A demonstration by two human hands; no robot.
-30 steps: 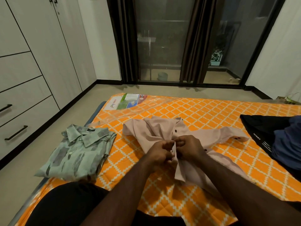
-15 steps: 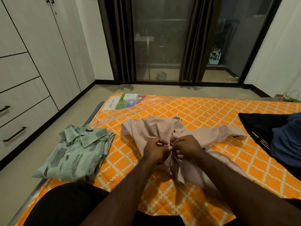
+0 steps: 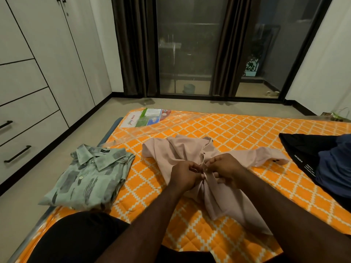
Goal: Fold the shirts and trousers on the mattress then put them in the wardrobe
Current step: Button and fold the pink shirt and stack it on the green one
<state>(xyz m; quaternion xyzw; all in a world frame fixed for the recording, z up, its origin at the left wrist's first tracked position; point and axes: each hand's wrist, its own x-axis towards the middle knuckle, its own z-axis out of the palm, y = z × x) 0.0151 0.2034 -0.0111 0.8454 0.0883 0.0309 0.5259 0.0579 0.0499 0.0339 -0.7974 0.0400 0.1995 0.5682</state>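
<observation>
Pink shirt point(image 3: 171, 154) placket pinched by left hand point(image 3: 185, 174) and right hand point(image 3: 226, 168).

Dark curtains point(image 3: 133, 44) hang in two bunches across a glass sliding door point(image 3: 186, 44). Beyond the glass, a small pale bucket point(image 3: 189, 88) stands on the balcony floor, with a leafy plant point(image 3: 251, 63) further right. A crumpled clear plastic sheet point(image 3: 171, 124) carries a printed label point(image 3: 146, 118), just beside the beige floor point(image 3: 95, 130)
</observation>
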